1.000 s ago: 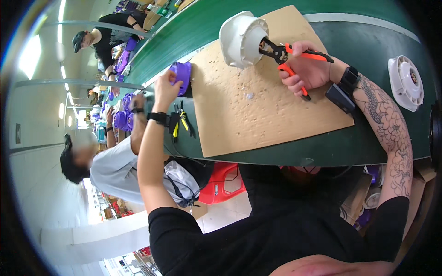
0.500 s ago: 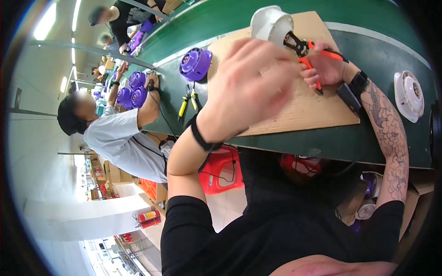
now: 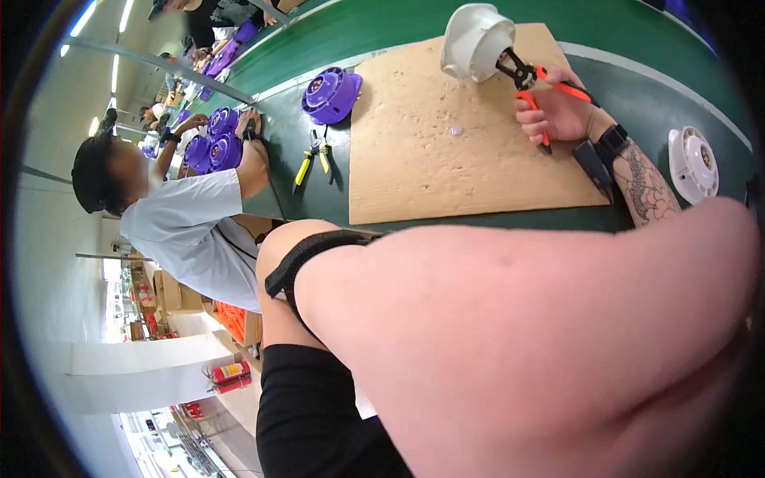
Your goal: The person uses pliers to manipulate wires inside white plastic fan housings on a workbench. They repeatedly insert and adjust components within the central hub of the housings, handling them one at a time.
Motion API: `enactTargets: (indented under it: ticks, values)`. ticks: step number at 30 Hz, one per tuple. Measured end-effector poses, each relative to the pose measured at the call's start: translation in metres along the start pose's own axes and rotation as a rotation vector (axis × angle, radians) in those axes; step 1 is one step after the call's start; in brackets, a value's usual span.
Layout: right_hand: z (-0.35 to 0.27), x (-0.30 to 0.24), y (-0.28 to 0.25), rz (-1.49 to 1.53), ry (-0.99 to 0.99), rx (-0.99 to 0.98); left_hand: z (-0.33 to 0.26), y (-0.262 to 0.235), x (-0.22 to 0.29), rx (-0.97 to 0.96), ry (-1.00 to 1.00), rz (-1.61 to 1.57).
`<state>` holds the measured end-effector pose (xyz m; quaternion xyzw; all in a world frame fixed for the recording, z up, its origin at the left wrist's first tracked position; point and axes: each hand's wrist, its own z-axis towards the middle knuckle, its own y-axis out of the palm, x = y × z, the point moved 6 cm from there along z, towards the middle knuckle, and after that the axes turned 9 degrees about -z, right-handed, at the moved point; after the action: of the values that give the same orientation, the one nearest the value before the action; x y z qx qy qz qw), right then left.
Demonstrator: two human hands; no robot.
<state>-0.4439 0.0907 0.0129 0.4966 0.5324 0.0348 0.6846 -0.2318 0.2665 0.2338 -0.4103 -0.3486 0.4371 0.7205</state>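
My right hand point(image 3: 564, 118) is closed on the orange handles of a pair of black-jawed pliers point(image 3: 521, 76). The jaws reach into the open end of a white plastic housing point(image 3: 478, 44), which is tilted over the far edge of a cardboard sheet point(image 3: 422, 179). Very near the camera, my left hand point(image 3: 510, 319) fills the lower right of the view, with a black band at the wrist. Its fingers are hidden, and whether it holds anything does not show.
Left of the cardboard lie a purple round housing point(image 3: 329, 97) and yellow-handled pliers point(image 3: 311, 159). A white round part point(image 3: 695, 165) rests at the right on the green table. A co-worker in a grey shirt point(image 3: 187, 227) handles several purple housings point(image 3: 215, 143) at the left.
My left hand has come away from above the cardboard, back toward the camera, and now looks much larger. The right hand still grips the pliers at the white housing. The view has shifted slightly.
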Motion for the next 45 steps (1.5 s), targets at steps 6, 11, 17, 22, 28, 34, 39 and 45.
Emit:
enactTargets:
  ticks: [6,11,17,22,28,34,39,45]
  values:
    - [-0.021,-0.005,0.005,-0.061,-0.109,0.176,-0.041,-0.001,-0.018,0.115,-0.384,-0.269]
    - [-0.023,-0.006,0.031,-0.314,-0.163,0.572,-0.030,-0.026,-0.141,0.913,-0.170,0.330]
    - [-0.068,-0.029,0.065,-1.364,-0.003,1.023,-0.059,0.044,-0.249,0.918,-0.544,-0.110]
    - [-0.064,-0.023,0.079,-1.465,0.034,1.089,-0.078,0.072,-0.258,0.921,-0.600,-0.502]
    - [-0.063,-0.022,0.076,-1.546,0.082,1.159,-0.078,0.074,-0.259,0.903,-0.508,-0.385]
    - [-0.063,-0.021,0.074,-1.562,0.064,1.213,-0.081,0.081,-0.265,0.903,-0.599,-0.564]
    - [-0.062,-0.023,0.074,-1.619,0.028,1.207,-0.081,0.066,-0.260,0.831,-0.550,-0.227]
    - [-0.042,-0.031,0.090,-1.931,-0.099,1.269,-0.082,0.050,-0.244,1.014,-0.576,-0.079]
